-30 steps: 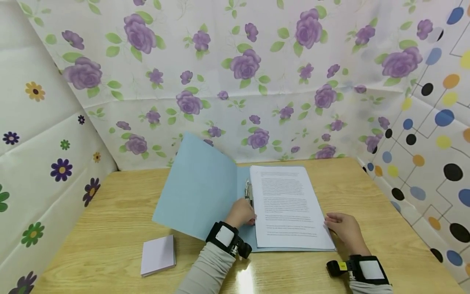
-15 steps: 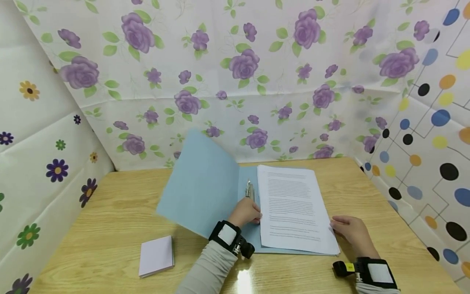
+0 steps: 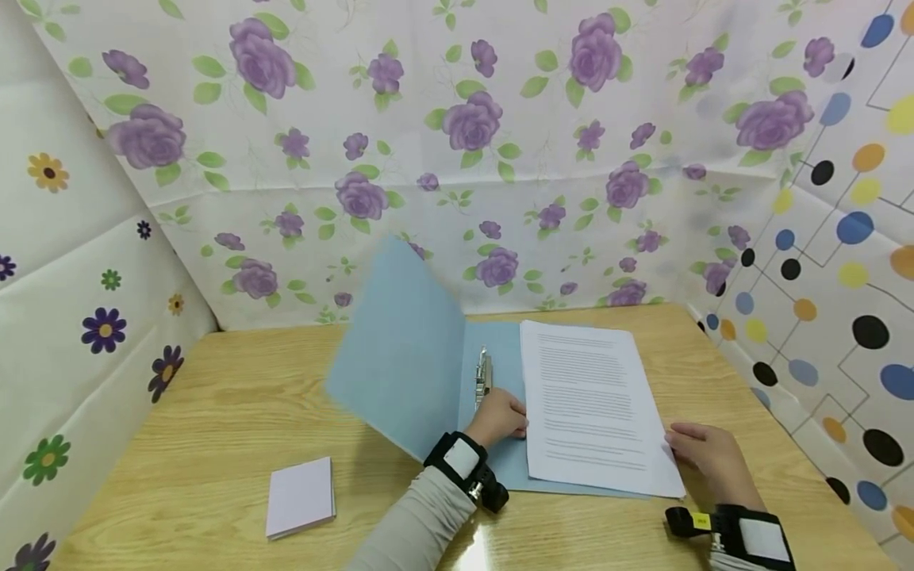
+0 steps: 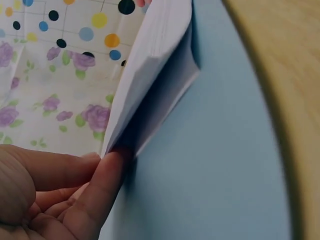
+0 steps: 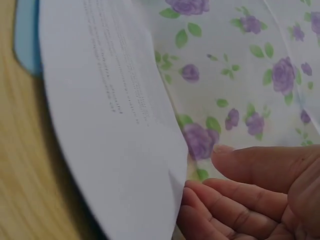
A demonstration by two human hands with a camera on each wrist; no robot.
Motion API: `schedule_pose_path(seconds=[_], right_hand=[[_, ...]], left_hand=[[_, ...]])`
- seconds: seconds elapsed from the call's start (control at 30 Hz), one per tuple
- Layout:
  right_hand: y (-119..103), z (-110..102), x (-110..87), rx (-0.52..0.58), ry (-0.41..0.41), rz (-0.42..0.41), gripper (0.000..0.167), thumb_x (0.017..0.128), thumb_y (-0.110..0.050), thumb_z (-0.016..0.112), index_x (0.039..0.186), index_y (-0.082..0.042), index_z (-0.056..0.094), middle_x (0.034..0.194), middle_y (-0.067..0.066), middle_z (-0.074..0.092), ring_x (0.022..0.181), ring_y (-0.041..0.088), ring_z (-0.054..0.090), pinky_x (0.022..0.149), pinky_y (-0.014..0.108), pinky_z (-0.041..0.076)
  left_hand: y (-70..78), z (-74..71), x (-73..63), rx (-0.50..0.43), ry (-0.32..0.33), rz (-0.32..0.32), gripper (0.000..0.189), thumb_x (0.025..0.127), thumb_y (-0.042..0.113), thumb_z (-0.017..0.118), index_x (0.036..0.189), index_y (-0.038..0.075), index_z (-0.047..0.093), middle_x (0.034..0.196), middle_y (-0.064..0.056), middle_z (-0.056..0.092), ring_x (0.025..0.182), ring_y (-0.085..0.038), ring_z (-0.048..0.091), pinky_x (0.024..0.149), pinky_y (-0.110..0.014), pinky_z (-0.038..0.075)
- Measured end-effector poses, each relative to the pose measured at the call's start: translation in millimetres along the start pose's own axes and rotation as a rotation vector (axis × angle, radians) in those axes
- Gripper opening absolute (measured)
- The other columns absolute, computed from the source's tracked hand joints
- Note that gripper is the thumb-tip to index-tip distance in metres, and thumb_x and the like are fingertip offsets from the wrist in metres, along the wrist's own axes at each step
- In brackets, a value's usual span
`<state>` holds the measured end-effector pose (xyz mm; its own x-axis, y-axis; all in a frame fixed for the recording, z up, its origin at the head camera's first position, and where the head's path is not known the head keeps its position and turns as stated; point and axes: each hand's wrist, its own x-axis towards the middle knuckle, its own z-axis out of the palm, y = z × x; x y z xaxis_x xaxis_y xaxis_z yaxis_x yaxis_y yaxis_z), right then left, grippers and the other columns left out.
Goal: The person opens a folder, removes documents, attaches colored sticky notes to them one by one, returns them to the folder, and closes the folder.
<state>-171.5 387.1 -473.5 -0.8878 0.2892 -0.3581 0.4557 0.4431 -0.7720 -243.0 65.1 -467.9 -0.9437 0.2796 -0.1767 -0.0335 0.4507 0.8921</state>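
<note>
From the head camera I am seeing the printed paper stack [image 3: 593, 404] lying over the right panel of the light-blue folder [image 3: 400, 341], its near right corner overhanging the panel's edge. Only this view is giving me the metal lever clip [image 3: 483, 374] and the square lilac notepad [image 3: 300, 497], which is resting on the wood-grain table [image 3: 214, 412]. The left wrist view is showing me what the head camera is missing: the left hand [image 3: 497, 416] is pinching the stack's edge between thumb and forefinger, and a lower layer is gaping. The right wrist view is showing the right hand's [image 3: 710, 456] loosely bent fingers touching the opposite edge, the thumb standing clear.
</note>
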Motion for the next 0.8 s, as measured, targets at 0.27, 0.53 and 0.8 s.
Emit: schedule_pose_path(seconds=[0.27,0.53,0.8], right_hand=[[15,-21,1.7,-0.089,-0.031,0.029,0.066,0.1,-0.026,0.065,0.142,0.02,0.043,0.139,0.038,0.053,0.099,0.025,0.072,0.089,0.046,0.059],[19,-29,3.4,-0.068,-0.03,0.095,0.064,0.099,-0.02,0.066,0.141,0.022,0.042,0.134,0.038,0.056,0.096,0.028,0.07,0.093,0.052,0.055],[19,-31,3.0,-0.054,-0.003,0.123,0.066,0.101,-0.021,0.063,0.145,0.02,0.037,0.14,0.039,0.051,0.113,0.045,0.063,0.092,0.05,0.056]], left_hand=[[5.5,12.2,-3.3,-0.058,-0.094,0.033,0.016,0.087,-0.012,0.068,0.103,-0.017,0.072,0.086,-0.023,0.074,0.075,-0.03,0.077,0.066,-0.028,0.063],[8.8,23.9,-3.5,-0.037,-0.087,0.018,0.018,0.089,-0.01,0.068,0.106,-0.015,0.072,0.088,-0.02,0.075,0.073,-0.023,0.076,0.065,-0.025,0.062],[14.2,27.3,-10.0,0.031,-0.05,0.04,0.02,0.091,-0.003,0.069,0.108,-0.014,0.072,0.085,-0.017,0.075,0.07,-0.017,0.073,0.062,-0.023,0.058]])
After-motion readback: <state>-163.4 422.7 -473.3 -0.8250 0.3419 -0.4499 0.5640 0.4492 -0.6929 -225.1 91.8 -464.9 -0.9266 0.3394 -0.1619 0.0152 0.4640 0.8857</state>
